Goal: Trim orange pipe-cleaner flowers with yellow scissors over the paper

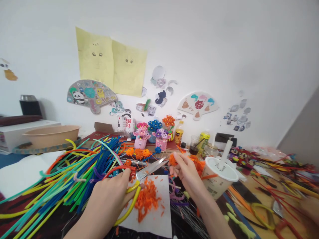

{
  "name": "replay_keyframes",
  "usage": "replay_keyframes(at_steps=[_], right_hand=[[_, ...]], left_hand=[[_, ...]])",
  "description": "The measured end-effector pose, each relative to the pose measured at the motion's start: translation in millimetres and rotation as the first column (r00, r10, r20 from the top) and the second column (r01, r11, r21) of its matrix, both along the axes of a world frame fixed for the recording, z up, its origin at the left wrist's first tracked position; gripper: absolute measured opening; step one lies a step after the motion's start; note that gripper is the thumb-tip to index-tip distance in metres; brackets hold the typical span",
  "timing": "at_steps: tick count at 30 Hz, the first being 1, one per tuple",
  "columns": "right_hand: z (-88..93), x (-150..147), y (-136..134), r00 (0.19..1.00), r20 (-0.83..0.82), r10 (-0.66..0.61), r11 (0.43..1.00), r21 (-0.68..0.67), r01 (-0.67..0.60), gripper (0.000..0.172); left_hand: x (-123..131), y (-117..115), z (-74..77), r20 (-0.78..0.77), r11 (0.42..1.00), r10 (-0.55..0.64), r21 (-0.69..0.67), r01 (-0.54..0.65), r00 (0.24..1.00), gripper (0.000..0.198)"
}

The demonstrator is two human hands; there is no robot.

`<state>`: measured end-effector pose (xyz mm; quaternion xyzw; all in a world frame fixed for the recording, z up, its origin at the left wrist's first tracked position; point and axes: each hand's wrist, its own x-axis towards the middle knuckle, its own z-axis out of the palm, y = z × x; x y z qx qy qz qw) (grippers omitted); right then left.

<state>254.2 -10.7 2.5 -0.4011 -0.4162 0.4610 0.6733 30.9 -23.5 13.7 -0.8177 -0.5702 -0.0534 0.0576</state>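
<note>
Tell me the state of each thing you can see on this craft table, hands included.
Left hand: closed around the scissors' handle
Scissors: held, blades appear closed
Right hand: pinching the orange pipe-cleaner tuft
Orange pipe-cleaner tuft: held above the paper sheet
Paper sheet: flat, strewn with orange clippings
Plastic cup: lid on, straw through it
Pipe-cleaner bundle: loose, fanned out

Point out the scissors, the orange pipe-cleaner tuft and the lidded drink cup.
scissors [151, 168], head view, on the metal blades
orange pipe-cleaner tuft [172, 160], head view, on its middle
lidded drink cup [216, 185], head view, on its side wall
</note>
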Motion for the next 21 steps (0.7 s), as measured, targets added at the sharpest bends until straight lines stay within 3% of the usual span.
replay_keyframes(at_steps=[12, 21], right_hand=[[2.0, -1.2, -3.1, 0.996, 0.000, 0.093, 0.995, 0.023, -0.092, 0.034], [1.5, 0.9, -4.2, 0.997, 0.000, 0.075, 0.994, 0.077, -0.075, 0.031]], left_hand=[[-1.5, 1.5, -1.5, 0.041, 0.999, -0.048, 0.003, 0.048, 0.998, 0.023], [-3.8, 3.0, -2.4, 0.032, 0.999, -0.042, -0.014, 0.042, 0.999, 0.032]])
